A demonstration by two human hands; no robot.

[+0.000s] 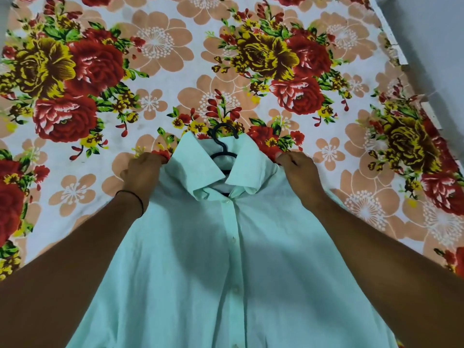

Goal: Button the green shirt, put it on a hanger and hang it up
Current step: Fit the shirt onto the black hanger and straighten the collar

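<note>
Pale-green cotton shirt (226, 259), centre frame, is sitting buttoned on black plastic hanger (223, 144); left hand (143, 173) and right hand (298, 173) fingers (282, 156) are pinching its shoulders. Hanging up is still pending.

Body in view: two hands, two forearms.

Left hand (143, 173): bare. A thin black cord-like wrist band (136, 197) circles the wrist just behind it, a plain single strand lying snug; whether it has a knot or a clasp cannot be made out.

Right hand (297, 170): bare, and so is its wrist.

Left forearm (75, 259) and right forearm (376, 247): uncovered along the whole length that shows, down to the lower frame edge. Fingertips mostly hidden; nails cannot be judged.
</note>
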